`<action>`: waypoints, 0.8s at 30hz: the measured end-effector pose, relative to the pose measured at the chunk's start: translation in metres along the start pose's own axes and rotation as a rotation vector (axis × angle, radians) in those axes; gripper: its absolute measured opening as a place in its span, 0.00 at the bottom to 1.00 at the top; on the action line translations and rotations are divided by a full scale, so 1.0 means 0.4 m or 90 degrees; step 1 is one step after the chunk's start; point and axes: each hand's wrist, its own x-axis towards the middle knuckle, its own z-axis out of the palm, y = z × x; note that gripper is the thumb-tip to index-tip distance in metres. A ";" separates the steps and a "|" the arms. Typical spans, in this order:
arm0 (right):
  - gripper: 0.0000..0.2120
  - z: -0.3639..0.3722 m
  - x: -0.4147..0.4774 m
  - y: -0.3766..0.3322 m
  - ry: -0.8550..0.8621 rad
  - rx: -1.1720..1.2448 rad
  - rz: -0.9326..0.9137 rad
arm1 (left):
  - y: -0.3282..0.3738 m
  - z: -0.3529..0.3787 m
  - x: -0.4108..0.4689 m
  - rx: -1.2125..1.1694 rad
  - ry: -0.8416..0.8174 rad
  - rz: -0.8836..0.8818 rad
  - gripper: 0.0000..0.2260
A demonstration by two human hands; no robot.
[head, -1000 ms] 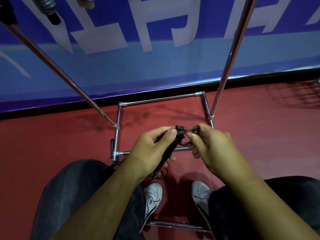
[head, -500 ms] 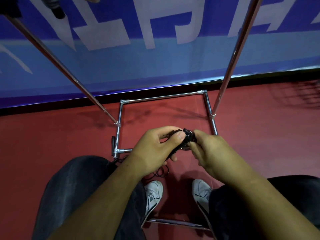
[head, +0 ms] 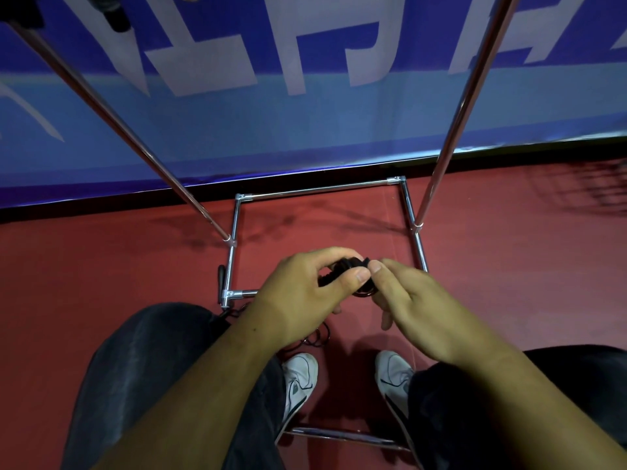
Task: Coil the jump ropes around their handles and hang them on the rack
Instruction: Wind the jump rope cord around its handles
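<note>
Head view: black ribbed cord-wrapped handle [head: 329, 278] in left hand [head: 305, 296] grip, right hand [head: 415, 301] pinch.

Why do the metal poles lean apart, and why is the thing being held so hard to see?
Head view: the wide-angle lens, looking down, splays the rack poles; same view: dim light leaves the black jump rope, gripped by left hand and right hand, nearly detailless.

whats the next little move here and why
Probably the right hand should carry one more turn of rope round the handle that the left hand grips. Its loose loops hang below the left hand near the shoes, so the coil looks unfinished and not ready for the rack.
</note>
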 end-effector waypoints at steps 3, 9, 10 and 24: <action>0.21 0.003 -0.001 0.004 -0.002 0.018 -0.008 | 0.000 0.000 0.000 -0.001 0.008 0.010 0.07; 0.16 0.009 0.002 0.008 0.031 0.035 -0.027 | 0.007 0.001 0.003 -0.026 0.027 -0.020 0.06; 0.17 0.011 0.002 0.009 0.040 0.030 -0.027 | 0.007 0.003 0.003 -0.027 0.027 -0.027 0.06; 0.19 0.032 0.017 0.017 0.149 0.130 -0.041 | 0.027 0.022 -0.001 -0.110 0.044 -0.048 0.09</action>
